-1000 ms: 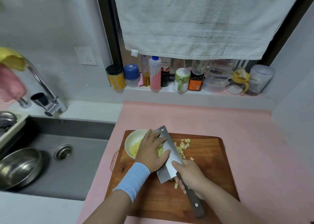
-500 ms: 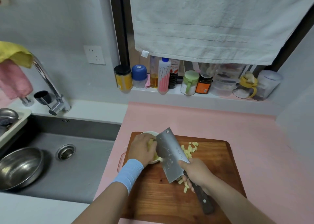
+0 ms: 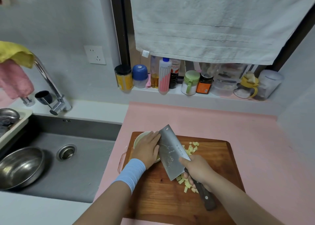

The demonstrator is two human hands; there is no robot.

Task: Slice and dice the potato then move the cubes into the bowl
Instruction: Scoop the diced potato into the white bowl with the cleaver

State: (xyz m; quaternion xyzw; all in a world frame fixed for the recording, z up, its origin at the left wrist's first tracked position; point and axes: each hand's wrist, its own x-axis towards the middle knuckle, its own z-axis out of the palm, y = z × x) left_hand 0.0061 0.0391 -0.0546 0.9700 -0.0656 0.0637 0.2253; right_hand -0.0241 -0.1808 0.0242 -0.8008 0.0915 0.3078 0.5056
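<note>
Starting at the left, the sink (image 3: 81, 173) holds a steel basin (image 3: 20, 167), which has no part in this step. On the pink counter (image 3: 204, 119) lies the cutting board (image 3: 170, 204), and at its far left corner stands the white bowl (image 3: 142, 137), now mostly hidden, with only its far-left rim showing.

The left hand (image 3: 147, 150) lies over that bowl, fingers straight and pressed together, their tips laid against the flat of the cleaver (image 3: 170, 152). A second ago this hand was cupping a heap of cubes against the blade just right of the bowl. Since then hand and blade have travelled left together, and no cubes show on the steel now, so that load has most likely dropped in (the bowl's inside is covered, so I cannot confirm it).

The cleaver stands tilted, its far corner above the bowl's rim and its near corner over the board. The right hand (image 3: 198, 169) grips the dark handle with fingers curled round it, and one digit is stretched onto the blade's flat.

Potato remains on the board in two groups. One scatter of cubes (image 3: 192, 148) lies right of the blade at the far side, and a second cluster (image 3: 183, 182) sits near, partly under the right hand. The task looks well along but unfinished, with at least one more scoop likely needed.
</note>
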